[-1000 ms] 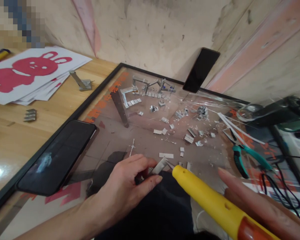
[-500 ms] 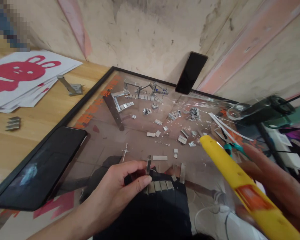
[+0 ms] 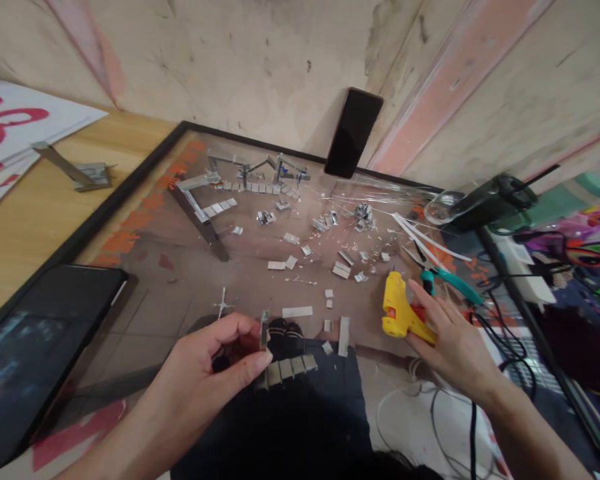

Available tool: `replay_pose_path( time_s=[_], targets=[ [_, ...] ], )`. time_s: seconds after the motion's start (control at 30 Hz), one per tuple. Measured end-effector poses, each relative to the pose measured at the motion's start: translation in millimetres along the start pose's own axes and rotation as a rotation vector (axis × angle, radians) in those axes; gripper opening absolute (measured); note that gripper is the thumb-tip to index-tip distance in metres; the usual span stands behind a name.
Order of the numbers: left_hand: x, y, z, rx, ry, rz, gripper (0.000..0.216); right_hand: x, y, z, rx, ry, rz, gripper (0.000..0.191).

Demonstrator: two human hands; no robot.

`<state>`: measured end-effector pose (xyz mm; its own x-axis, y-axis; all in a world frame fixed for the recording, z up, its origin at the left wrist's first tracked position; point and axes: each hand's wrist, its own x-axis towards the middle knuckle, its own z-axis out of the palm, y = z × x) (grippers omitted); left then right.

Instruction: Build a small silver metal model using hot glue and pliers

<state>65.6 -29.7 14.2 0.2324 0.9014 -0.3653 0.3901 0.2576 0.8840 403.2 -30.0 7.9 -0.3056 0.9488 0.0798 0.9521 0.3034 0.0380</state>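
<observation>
Between the thumb and fingers of my left hand [image 3: 195,380], low in the middle, is a thin grey strip [image 3: 265,330] held upright. A row of small grey tiles [image 3: 294,368] extends to the right just below its fingertips; whether the row is joined to the strip I cannot tell. To the right, my right hand [image 3: 453,347] has its fingers around the handle of a yellow glue gun [image 3: 396,307], which is low at the glass tabletop [image 3: 260,287]. Loose grey pieces [image 3: 297,311] lie between the two hands.
Grey strip structures [image 3: 253,177] stand at the back among scattered scraps. Teal-handled pliers [image 3: 455,283], white sticks [image 3: 430,240] and cables [image 3: 515,353] lie right. One phone [image 3: 354,133] leans on the wall; another phone [image 3: 55,353] lies left, near printed paper sheets [image 3: 45,120].
My right hand has lowered the glue gun from close to the camera down to the tabletop beside the pliers. My left hand keeps its pinch on the strip. The view has shifted right.
</observation>
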Motion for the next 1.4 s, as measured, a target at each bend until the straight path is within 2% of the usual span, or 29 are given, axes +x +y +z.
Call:
replay_pose_path(
  time_s=[0.07,0.17,0.23,0.3,0.37,0.43,0.57,0.73,0.83,0.97,1.1,1.2,1.4],
  targets=[
    [-0.1,0.6,-1.1,0.032,-0.014,-0.001,0.018,-2.7,3.6,2.1,-0.002,-0.008,-0.013,0.071],
    [-0.7,0.7,-2.5,0.060,-0.043,-0.025,0.019,-3.5,2.0,-7.5,0.021,0.007,-0.025,0.065],
    [-0.8,0.5,-2.6,0.074,-0.063,-0.049,0.020,0.0,-8.0,-19.9,0.040,0.064,-0.058,0.049],
    [-0.6,0.4,-2.4,0.077,-0.093,-0.070,0.020,7.4,-25.7,-31.8,0.095,0.104,-0.160,0.031],
    [-0.5,0.7,-2.1,0.056,-0.125,-0.085,0.021,17.3,-47.1,-38.8,0.147,0.053,-0.305,0.026],
    [-0.7,1.3,-1.9,0.037,-0.146,-0.090,0.021,26.8,-66.4,-39.7,0.144,-0.091,-0.372,0.028],
    [-1.4,1.7,-1.3,0.032,-0.133,-0.082,0.019,37.1,-84.9,-32.8,0.043,-0.261,-0.357,0.031],
    [-0.5,0.7,-0.7,0.030,-0.109,-0.091,0.021,42.1,-86.6,-31.0,0.011,-0.321,-0.378,0.019],
    [0.1,1.3,-1.3,0.044,-0.118,-0.094,0.022,44.6,-88.7,-31.7,0.024,-0.336,-0.417,0.012],
    [-0.2,2.8,-2.7,0.039,-0.128,-0.110,0.021,46.0,-92.8,-32.4,0.064,-0.359,-0.417,0.011],
    [-1.3,2.5,-3.6,0.006,-0.110,-0.114,0.021,53.2,-99.9,-36.7,0.002,-0.371,-0.390,0.009],
    [-1.5,1.8,-3.5,-0.016,-0.107,-0.120,0.021,66.0,-108.0,-40.3,-0.053,-0.322,-0.360,0.011],
    [0.6,2.3,-3.6,0.011,-0.083,-0.108,0.021,78.7,-112.7,-44.1,-0.045,-0.282,-0.421,0.010]
  ],
)
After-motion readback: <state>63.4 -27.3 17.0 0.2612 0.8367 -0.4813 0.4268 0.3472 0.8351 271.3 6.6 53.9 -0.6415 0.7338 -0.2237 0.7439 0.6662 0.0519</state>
